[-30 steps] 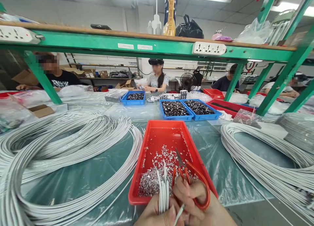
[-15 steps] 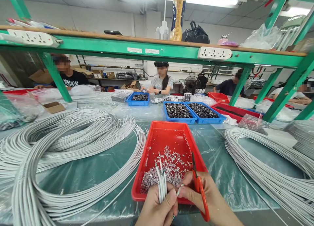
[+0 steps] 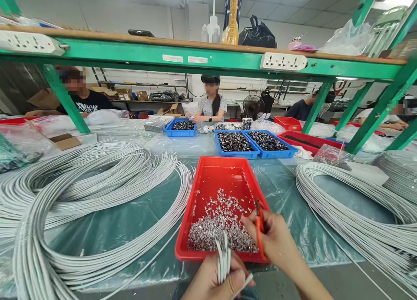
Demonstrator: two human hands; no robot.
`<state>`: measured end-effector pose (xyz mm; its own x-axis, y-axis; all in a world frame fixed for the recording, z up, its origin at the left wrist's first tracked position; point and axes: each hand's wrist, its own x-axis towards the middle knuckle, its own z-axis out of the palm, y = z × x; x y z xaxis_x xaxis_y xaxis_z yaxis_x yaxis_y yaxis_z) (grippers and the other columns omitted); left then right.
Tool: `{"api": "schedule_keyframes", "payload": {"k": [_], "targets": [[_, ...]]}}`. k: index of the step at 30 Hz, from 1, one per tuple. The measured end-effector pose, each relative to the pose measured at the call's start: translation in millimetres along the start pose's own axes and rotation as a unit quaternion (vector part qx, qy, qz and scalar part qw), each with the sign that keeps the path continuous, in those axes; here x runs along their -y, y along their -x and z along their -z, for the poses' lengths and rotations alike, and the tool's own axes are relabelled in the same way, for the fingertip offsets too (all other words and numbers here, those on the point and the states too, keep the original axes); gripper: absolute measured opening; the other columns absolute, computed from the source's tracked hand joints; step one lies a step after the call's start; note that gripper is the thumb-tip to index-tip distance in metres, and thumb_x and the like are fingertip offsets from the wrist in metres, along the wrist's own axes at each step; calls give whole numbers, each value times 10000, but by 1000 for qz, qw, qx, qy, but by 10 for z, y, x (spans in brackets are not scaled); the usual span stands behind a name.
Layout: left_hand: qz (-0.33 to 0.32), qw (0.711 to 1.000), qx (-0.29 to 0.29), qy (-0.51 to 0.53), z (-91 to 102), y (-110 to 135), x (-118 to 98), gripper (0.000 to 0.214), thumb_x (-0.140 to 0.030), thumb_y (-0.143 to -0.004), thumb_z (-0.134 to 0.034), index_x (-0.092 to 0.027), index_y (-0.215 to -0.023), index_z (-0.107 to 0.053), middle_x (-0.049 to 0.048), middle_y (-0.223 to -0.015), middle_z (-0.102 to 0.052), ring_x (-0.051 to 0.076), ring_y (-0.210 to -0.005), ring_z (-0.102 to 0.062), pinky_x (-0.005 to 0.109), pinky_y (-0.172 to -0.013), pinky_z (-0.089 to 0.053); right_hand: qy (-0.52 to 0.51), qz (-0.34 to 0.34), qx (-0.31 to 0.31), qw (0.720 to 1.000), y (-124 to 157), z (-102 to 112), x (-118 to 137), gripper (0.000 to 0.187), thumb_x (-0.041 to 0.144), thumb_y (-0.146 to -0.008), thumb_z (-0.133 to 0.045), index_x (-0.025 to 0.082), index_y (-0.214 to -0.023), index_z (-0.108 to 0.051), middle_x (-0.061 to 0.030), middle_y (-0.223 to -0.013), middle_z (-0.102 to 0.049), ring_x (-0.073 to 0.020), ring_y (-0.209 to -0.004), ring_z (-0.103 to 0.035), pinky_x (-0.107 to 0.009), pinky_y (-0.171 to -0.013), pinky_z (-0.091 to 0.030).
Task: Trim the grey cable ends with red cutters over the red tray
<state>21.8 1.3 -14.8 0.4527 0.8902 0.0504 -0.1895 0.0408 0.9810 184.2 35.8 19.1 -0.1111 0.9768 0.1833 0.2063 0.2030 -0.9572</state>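
Note:
Several white cables (image 3: 224, 263) stand upright in my left hand (image 3: 216, 282), which is closed around them at the near edge of the red tray. One cable end sticks out to the right past my thumb. My right hand (image 3: 275, 237) is closed around orange-handled scissors (image 3: 259, 228) over the tray's right rim, apart from the cables. The blades are mostly hidden from this angle. Beneath both hands, the red tray (image 3: 213, 161) holds a heap of small silvery scraps (image 3: 216, 230), thickest at the near end.
Large coils of white cable lie left (image 3: 107, 261) and right (image 3: 329, 204). Beyond the tray sit blue trays (image 3: 236, 153) of small dark parts. A green shelf frame (image 3: 228, 65) with power strips crosses above. Several people work across the bench.
My right hand has moved away from my left hand, up and to the right with the scissors. My left hand has dropped slightly, still gripping the cables. The view has shifted a little.

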Motion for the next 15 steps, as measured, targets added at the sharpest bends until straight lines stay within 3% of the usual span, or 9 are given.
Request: {"api": "schedule_keyframes", "payload": {"k": [3, 5, 7, 9, 13, 15], "targets": [[-20, 999, -16, -34, -3, 19, 63, 489, -587, -763, -541, -121, -784, -685, -31, -482, -461, 60, -435, -386, 182, -440, -286, 82, 15, -24, 996, -131, 156, -49, 252, 212, -711, -670, 191, -521, -507, 85, -482, -332, -108, -493, -238, -253, -478, -212], [6, 999, -31, 7, -2, 41, 57, 561, -622, -797, -433, -134, -993, -629, -95, -421, -339, 50, -367, -262, 180, -395, -226, 98, 17, -8, 995, -156, 215, -69, 65, 234, -751, -626, 186, -795, -624, 59, -547, -463, -131, -515, -369, -251, -508, -297], [13, 998, -49, 50, -3, 59, 7, 625, -651, -796, -384, -146, -1121, -557, -106, -423, -322, 52, -355, -220, 176, -374, -206, 90, 14, 17, 996, -110, 231, -63, 286, 273, -792, -567, 174, -1060, -562, 16, -662, -558, -171, -607, -512, -272, -572, -401], [26, 993, -80, 82, -2, 63, -70, 580, -631, -805, -410, -165, -1115, -561, -85, -464, -399, 36, -342, -243, 167, -360, -205, 74, 12, 47, 996, -1, 225, -34, 339, 282, -789, -552, 178, -1108, -502, -25, -766, -612, -196, -707, -585, -297, -644, -463], [2, 973, -168, 156, 28, 40, -209, 414, -531, -740, -623, -146, -893, -645, -48, -571, -500, 18, -380, -402, 143, -378, -286, -9, -5, 55, 998, 277, 216, 23, 424, 322, -715, -623, 264, -1107, -470, -61, -962, -656, -213, -796, -628, -289, -662, -509], [-2, 969, -175, 173, 38, 38, -252, 409, -502, -721, -661, -146, -919, -621, -56, -534, -517, 5, -335, -379, 129, -347, -263, -32, -37, 59, 997, 371, 213, 24, 389, 387, -705, -630, 283, -1065, -524, -43, -849, -680, -214, -705, -647, -280, -590, -520]]}}
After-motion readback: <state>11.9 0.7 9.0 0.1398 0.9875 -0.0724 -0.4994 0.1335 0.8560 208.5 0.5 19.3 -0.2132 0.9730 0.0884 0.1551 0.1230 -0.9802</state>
